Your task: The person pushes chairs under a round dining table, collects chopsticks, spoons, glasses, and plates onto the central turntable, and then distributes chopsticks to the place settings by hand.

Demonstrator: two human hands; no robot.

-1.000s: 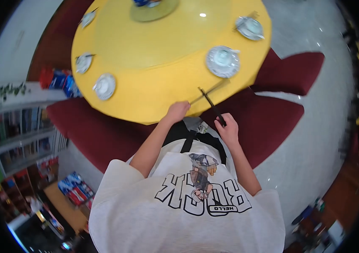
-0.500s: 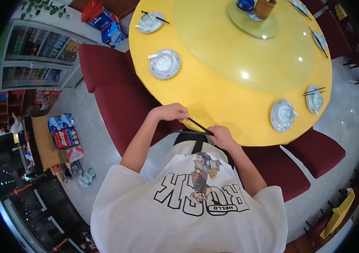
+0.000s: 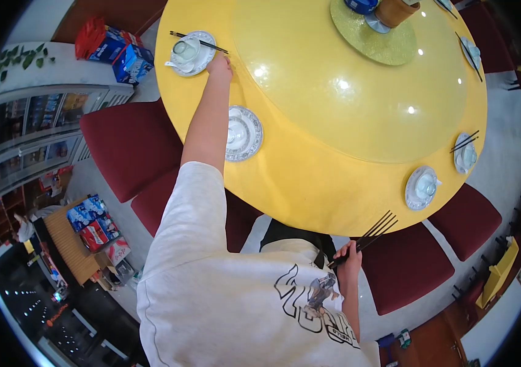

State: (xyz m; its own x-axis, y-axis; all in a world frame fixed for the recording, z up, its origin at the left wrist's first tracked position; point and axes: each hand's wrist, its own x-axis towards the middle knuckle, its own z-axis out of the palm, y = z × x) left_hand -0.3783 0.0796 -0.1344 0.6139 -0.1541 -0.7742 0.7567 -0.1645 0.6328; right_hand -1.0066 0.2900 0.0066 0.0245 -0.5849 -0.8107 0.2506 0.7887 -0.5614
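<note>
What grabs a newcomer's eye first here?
The big round yellow table, filling the upper middle. Next, the left arm stretched over it, left hand beside the resting chopsticks at the upper-left plate, while the right hand, low by the near edge, holds a fan of dark chopsticks. Then the deep red chairs around the near side.

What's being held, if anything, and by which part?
The right hand grips slim black chopsticks near their body-side ends. The left hand is by the ends of dark chopsticks on a round white plate; hold unclear.
</note>
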